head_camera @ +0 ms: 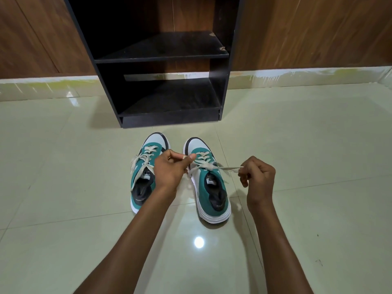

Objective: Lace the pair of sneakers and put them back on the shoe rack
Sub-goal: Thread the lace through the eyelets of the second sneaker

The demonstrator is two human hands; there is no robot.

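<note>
Two teal, white and black sneakers stand side by side on the floor, toes pointing at the rack. The left sneaker (141, 177) has cream laces tied, loops hanging off its left side. On the right sneaker (212, 187) a knot sits in the cream lace (206, 165). My left hand (171, 168) pinches one end of that lace between the two shoes. Off the shoe's right side, my right hand (257, 177) grips the other end, which is drawn taut. The black shoe rack (161, 55) stands just beyond the shoes with bare shelves.
The floor is glossy pale tile (307, 145) with a lamp reflection near me. A wood-panelled wall (318, 32) with a pale skirting strip runs behind the rack. The rack has a middle shelf and a bottom shelf (169, 102), both open to the front.
</note>
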